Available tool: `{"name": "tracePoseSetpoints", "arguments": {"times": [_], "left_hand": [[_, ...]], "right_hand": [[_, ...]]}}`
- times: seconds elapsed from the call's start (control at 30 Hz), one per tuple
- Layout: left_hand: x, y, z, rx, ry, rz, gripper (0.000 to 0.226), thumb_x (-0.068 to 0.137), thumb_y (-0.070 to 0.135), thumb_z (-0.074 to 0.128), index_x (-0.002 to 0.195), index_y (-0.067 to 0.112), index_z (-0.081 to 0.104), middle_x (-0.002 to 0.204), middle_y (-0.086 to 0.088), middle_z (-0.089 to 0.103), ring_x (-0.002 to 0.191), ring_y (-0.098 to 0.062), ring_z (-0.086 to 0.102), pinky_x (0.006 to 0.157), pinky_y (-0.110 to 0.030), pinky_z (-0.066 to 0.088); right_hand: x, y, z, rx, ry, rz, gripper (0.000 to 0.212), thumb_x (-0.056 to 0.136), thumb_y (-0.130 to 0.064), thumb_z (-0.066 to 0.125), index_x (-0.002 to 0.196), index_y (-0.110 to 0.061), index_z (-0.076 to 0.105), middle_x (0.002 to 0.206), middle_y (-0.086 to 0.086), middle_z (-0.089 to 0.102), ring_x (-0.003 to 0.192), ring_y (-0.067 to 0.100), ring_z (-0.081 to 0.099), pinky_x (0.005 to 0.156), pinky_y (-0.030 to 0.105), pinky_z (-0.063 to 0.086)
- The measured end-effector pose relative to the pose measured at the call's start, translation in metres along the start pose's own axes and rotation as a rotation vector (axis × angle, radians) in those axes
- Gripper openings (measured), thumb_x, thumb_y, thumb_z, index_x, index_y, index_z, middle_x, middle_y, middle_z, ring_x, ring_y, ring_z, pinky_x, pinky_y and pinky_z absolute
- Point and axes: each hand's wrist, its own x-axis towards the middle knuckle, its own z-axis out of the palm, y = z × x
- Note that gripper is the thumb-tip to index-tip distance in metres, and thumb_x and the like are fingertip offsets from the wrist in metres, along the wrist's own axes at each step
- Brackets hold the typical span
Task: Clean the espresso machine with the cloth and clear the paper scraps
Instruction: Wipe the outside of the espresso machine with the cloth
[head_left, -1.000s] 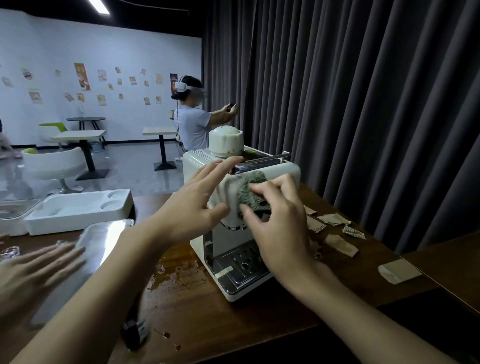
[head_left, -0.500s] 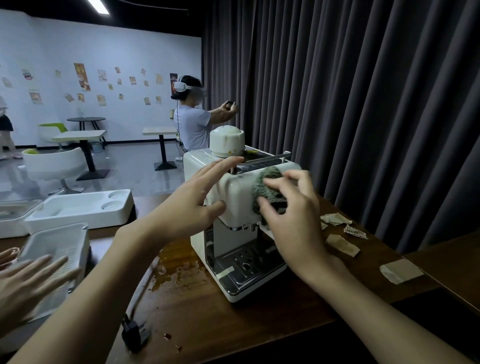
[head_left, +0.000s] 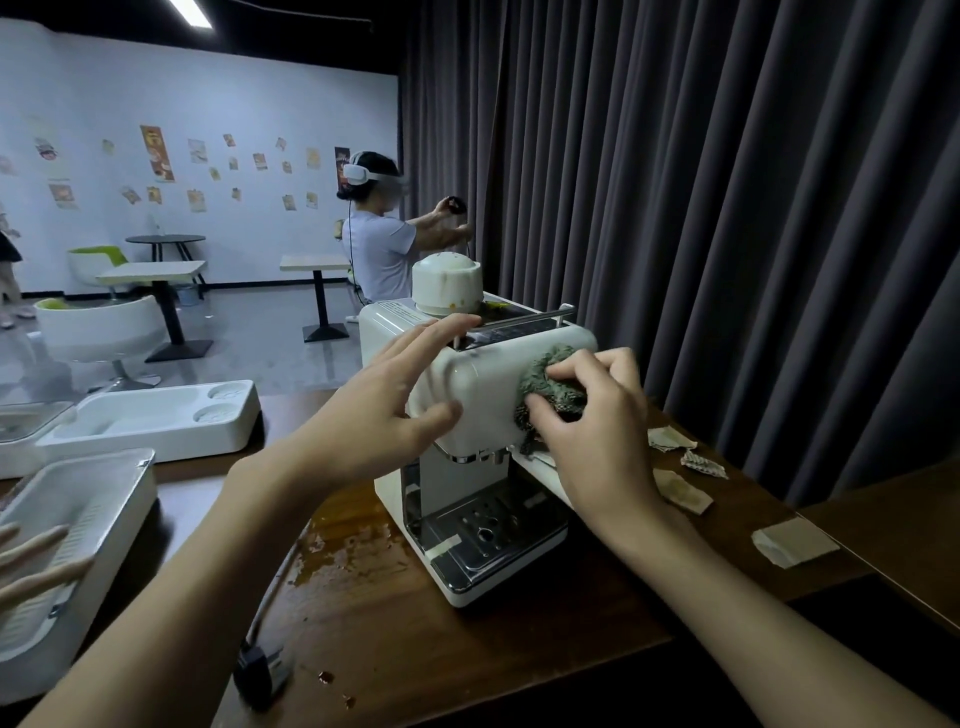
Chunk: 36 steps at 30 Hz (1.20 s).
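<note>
right hand (head_left: 597, 431) presses cloth (head_left: 545, 387) on espresso machine (head_left: 478, 400) front | left hand (head_left: 384, 410) steadies its left side | paper scraps (head_left: 685, 473) on desk (head_left: 441, 639), right of frame

I have the espresso machine (head_left: 483, 519) standing mid-table (head_left: 467, 649). My left hand (head_left: 384, 410) rests on its upper left corner, and my right hand (head_left: 597, 447) holds the cloth (head_left: 545, 382) against its front. Paper scraps (head_left: 683, 492) lie to its right, trays (head_left: 150, 421) to its left, and the curtain (head_left: 727, 208) hangs behind.
</note>
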Motion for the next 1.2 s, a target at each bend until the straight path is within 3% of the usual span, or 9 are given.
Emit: {"name": "tracePoseSetpoints", "arguments": {"times": [0.23, 0.33, 0.43, 0.57, 0.8, 0.97, 1.07, 1.2], "left_hand": [[0.001, -0.005, 0.004, 0.018, 0.031, 0.028, 0.069, 0.088, 0.038, 0.058, 0.149, 0.047, 0.026, 0.151, 0.026, 0.033, 0.141, 0.004, 0.028, 0.107, -0.030, 0.029], [0.001, -0.005, 0.003, 0.010, 0.026, 0.019, 0.069, 0.088, 0.038, 0.058, 0.148, 0.049, 0.026, 0.150, 0.027, 0.033, 0.141, 0.003, 0.029, 0.106, -0.029, 0.028], [0.001, -0.004, 0.003, 0.019, 0.026, 0.015, 0.069, 0.087, 0.038, 0.058, 0.147, 0.050, 0.025, 0.146, 0.030, 0.033, 0.139, 0.004, 0.029, 0.106, -0.029, 0.028], [0.001, -0.003, 0.004, 0.029, 0.034, 0.009, 0.069, 0.087, 0.038, 0.057, 0.147, 0.049, 0.025, 0.146, 0.028, 0.034, 0.138, 0.002, 0.031, 0.106, -0.031, 0.030], [0.001, -0.003, 0.006, 0.027, 0.049, 0.022, 0.069, 0.087, 0.036, 0.058, 0.147, 0.050, 0.025, 0.144, 0.029, 0.034, 0.138, 0.005, 0.030, 0.104, -0.028, 0.029], [0.000, -0.003, 0.007, 0.011, 0.055, 0.020, 0.072, 0.086, 0.032, 0.059, 0.148, 0.048, 0.027, 0.146, 0.026, 0.035, 0.140, 0.003, 0.029, 0.105, -0.030, 0.029], [0.000, -0.003, 0.006, 0.006, 0.046, 0.013, 0.073, 0.085, 0.033, 0.059, 0.148, 0.048, 0.026, 0.146, 0.027, 0.034, 0.139, 0.004, 0.030, 0.106, -0.030, 0.029], [0.000, -0.003, 0.005, 0.022, 0.040, 0.014, 0.073, 0.085, 0.036, 0.059, 0.146, 0.053, 0.024, 0.145, 0.029, 0.033, 0.136, 0.004, 0.031, 0.104, -0.030, 0.030]], "right_hand": [[-0.011, -0.007, 0.002, -0.051, -0.139, -0.130, 0.020, 0.075, -0.005, 0.077, 0.087, -0.007, 0.061, 0.098, 0.004, 0.043, 0.082, 0.014, 0.046, 0.075, 0.004, 0.033], [0.006, 0.008, -0.004, -0.030, -0.094, -0.011, 0.018, 0.075, -0.004, 0.076, 0.085, -0.009, 0.063, 0.096, 0.004, 0.046, 0.083, 0.014, 0.047, 0.071, 0.005, 0.033], [0.021, 0.027, -0.010, -0.026, -0.048, 0.137, 0.018, 0.075, -0.004, 0.077, 0.087, -0.010, 0.064, 0.099, 0.007, 0.050, 0.090, 0.017, 0.051, 0.070, -0.003, 0.030], [0.026, 0.038, -0.013, -0.031, -0.033, 0.267, 0.019, 0.078, -0.008, 0.076, 0.091, -0.012, 0.063, 0.103, 0.008, 0.049, 0.095, 0.019, 0.050, 0.069, 0.000, 0.032], [-0.004, 0.001, -0.002, -0.012, -0.192, 0.130, 0.023, 0.075, -0.002, 0.075, 0.082, -0.010, 0.055, 0.097, 0.004, 0.040, 0.075, 0.007, 0.038, 0.068, -0.001, 0.031], [-0.027, -0.020, 0.009, -0.014, -0.244, -0.033, 0.023, 0.075, -0.004, 0.075, 0.082, -0.012, 0.054, 0.093, -0.001, 0.035, 0.072, 0.005, 0.037, 0.070, 0.000, 0.033], [-0.022, -0.017, 0.006, 0.013, -0.215, -0.006, 0.023, 0.074, -0.004, 0.077, 0.081, -0.011, 0.056, 0.092, 0.000, 0.039, 0.076, -0.004, 0.041, 0.068, -0.002, 0.032], [-0.002, -0.005, -0.003, 0.020, -0.157, 0.069, 0.021, 0.074, -0.002, 0.076, 0.081, -0.011, 0.058, 0.093, 0.004, 0.044, 0.077, 0.011, 0.046, 0.063, -0.001, 0.033]]}}
